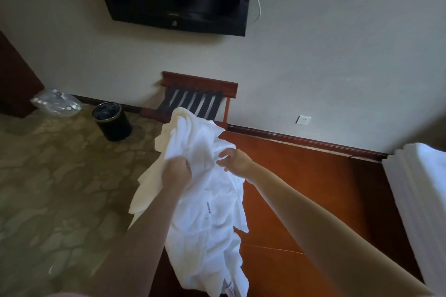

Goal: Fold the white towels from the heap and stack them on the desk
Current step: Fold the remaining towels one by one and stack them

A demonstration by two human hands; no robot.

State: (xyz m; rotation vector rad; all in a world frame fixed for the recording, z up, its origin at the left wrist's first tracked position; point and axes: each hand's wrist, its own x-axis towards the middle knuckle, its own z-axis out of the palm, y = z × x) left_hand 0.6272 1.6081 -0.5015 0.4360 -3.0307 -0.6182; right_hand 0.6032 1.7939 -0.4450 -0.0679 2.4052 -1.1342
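The white towel (pixel 212 212) is held in the air above the left edge of the desk (pixel 313 188), crumpled and unfolded. Its long axis runs from a bunched upper end, beyond the hands, down toward the person, where the lower end hangs loose. The left hand (pixel 177 172) grips the cloth with its fingers clenched round a gathered fold on the towel's left side. The right hand (pixel 235 159) meets the cloth just beside it on the right. Its fingertips appear to pinch a fold, though bright fabric hides the contact and the hold cannot be confirmed. Both hands sit close together near the upper third of the towel, so most of its length lies below and nearer the person than the fingers. The next move probably calls for the hands to part along one edge until each finds a corner, which would open the cloth flat. The right hand is nearer the desk surface and the stack of folded towels (pixel 417 190) at the far right.
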